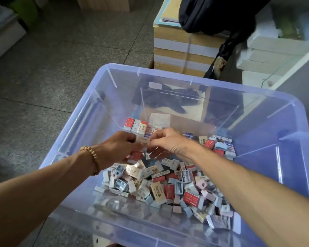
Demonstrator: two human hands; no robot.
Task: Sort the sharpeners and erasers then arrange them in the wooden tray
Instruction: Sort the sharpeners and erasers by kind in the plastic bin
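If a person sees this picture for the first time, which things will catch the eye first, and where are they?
First the big clear plastic bin filling the middle, with a jumbled heap of erasers and sharpeners on its floor. Above the heap, the left hand and right hand meet, both pinching one small eraser. A beaded bracelet circles the left wrist, and bundled paper stacks stand behind the bin.

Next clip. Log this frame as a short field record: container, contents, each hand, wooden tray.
container: translucent blue plastic bin
contents: loose mixed pile of erasers and sharpeners; short row of erasers standing at the far side
left hand: holds erasers, beaded bracelet on wrist
right hand: pinches small pale eraser together with the left
wooden tray: not in view
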